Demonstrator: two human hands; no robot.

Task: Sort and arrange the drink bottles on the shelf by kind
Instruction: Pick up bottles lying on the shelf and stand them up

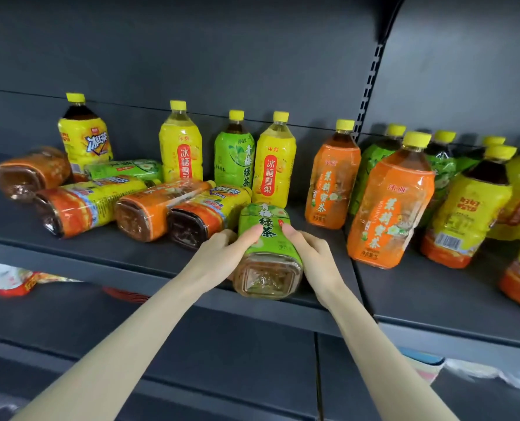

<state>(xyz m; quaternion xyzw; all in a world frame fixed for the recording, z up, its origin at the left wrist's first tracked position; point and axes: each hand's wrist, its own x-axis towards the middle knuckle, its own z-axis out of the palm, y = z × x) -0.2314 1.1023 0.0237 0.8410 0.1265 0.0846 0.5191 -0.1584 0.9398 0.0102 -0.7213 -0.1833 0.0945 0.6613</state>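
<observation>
Dark grey shop shelving, bare back panel, one shelf [161, 256] crowded with mixed drink bottles: several on their sides at the left, others upright across the middle and right.

At the front edge, mid-shelf, a green tea bottle [266, 247] on its side, base toward the camera and out past the lip, cap end hidden behind its own body. Gripped from both flanks, with the left hand [219, 250] on one side and the right hand [310, 253] on the other, fingers [252, 233] clamped against the label, thumbs on top. Cannot tell whether resting on the shelf or already lifted a little.

Looks like the pick-up step for this single bottle, with the sorting far from done, judging by the jumble of fallen bottles [149, 208] just to the left.

Next, probably, calls for standing it upright beside its own kind: either the upright green bottle [234, 153] at the back between two yellow ones, or the green group [371, 165] further right. Needs a clear path past the orange bottle [331, 177] close by on the right.
</observation>
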